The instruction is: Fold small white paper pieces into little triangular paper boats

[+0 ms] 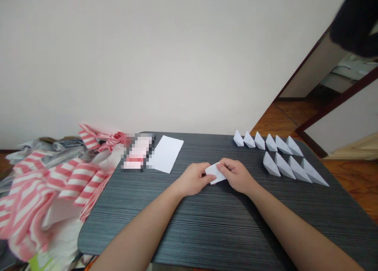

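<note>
On my head-camera feed, both hands are over the middle of the dark grey ribbed counter [189, 231], and they are working together on a small folded piece of white paper [215, 173]. The left hand [191, 179] closes on the paper's near end with its fingers curled, and the right hand [236, 176] pinches the far side, so neither hand is released. The paper sits between them, just above the counter, and much of it is hidden by the fingers. I judge the step in hand to be folding or creasing this piece. To my eye it looks blunter and flatter than the finished paper boats standing to the right, set in a back row [267, 143] and a front row [295, 168]. Matching them would call for more shaping, though I can't make out its exact folds from here. Left of the hands lies a flat white paper sheet [165, 153], beside a pixelated pink-and-white item [137, 152]. Pink-and-white striped material [71, 180] is heaped off the counter's left edge, and a wooden floor [348, 176] shows to the right.
</note>
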Demonstrator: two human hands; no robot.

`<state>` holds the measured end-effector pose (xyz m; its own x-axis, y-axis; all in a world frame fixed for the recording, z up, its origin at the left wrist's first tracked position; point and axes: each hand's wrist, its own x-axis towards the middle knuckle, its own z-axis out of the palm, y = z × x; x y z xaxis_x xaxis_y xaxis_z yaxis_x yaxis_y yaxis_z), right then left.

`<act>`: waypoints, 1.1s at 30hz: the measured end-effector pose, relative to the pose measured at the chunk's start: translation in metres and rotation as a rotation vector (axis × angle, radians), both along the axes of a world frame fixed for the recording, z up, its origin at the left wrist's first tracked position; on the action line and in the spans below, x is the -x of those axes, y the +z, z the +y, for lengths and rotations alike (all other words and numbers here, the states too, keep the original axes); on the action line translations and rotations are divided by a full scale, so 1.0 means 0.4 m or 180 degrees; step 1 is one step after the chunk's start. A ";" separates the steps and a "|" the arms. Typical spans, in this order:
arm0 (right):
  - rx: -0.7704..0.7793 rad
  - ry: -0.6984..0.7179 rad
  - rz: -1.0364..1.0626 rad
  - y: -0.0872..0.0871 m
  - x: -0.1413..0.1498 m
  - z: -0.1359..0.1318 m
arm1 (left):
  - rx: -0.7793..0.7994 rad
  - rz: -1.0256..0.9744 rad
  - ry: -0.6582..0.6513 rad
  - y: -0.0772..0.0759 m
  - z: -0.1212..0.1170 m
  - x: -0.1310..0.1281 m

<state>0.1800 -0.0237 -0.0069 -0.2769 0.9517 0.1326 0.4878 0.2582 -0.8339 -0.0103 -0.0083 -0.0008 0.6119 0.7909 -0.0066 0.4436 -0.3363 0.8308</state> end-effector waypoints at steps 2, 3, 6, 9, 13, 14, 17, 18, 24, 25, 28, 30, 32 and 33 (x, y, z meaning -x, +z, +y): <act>0.0014 -0.0023 0.0017 -0.001 -0.001 0.001 | 0.0072 -0.0043 0.0011 -0.001 0.000 0.000; 0.0021 -0.0038 0.0033 -0.002 -0.001 0.001 | 0.0117 -0.0080 0.0022 -0.001 -0.001 -0.001; 0.0089 0.0015 0.0088 -0.004 -0.002 0.000 | 0.0341 -0.0303 0.0091 -0.002 -0.001 -0.003; 0.0200 0.0120 0.0117 -0.005 0.000 -0.003 | 0.0663 -0.0614 0.0162 -0.007 0.000 -0.005; 0.0214 0.0066 0.0077 -0.005 0.001 -0.005 | 0.0850 -0.0779 0.0213 -0.012 0.000 -0.007; 0.0213 0.0058 0.0080 -0.005 0.001 -0.004 | 0.0868 -0.0787 0.0229 -0.012 0.000 -0.007; 0.0241 0.0065 0.0172 -0.004 0.001 -0.003 | 0.0941 -0.0837 0.0284 -0.011 0.001 -0.007; 0.0262 0.0082 0.0205 -0.003 0.001 -0.003 | 0.0968 -0.0864 0.0297 -0.011 0.001 -0.007; 0.0335 0.0146 0.0220 0.004 0.004 -0.006 | 0.0957 -0.0913 0.0257 -0.017 0.003 -0.006; 0.0338 0.0141 0.0227 0.003 0.004 -0.006 | 0.0949 -0.0911 0.0254 -0.017 0.003 -0.006; 0.0348 0.0118 0.0280 -0.002 0.003 -0.005 | 0.0964 -0.0906 0.0278 -0.017 0.003 -0.006; 0.0354 0.0136 0.0311 -0.004 0.002 -0.004 | 0.0986 -0.0906 0.0293 -0.016 0.003 -0.006; 0.0365 0.0164 0.0326 -0.004 0.002 -0.004 | 0.0988 -0.0903 0.0301 -0.015 0.002 -0.007; 0.0364 0.0165 0.0318 -0.004 0.002 -0.004 | 0.0983 -0.0906 0.0305 -0.016 0.002 -0.007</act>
<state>0.1792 -0.0255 -0.0084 -0.3168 0.9470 0.0536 0.3896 0.1815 -0.9029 -0.0077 -0.0073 -0.0071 0.5475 0.8316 -0.0935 0.1993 -0.0210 0.9797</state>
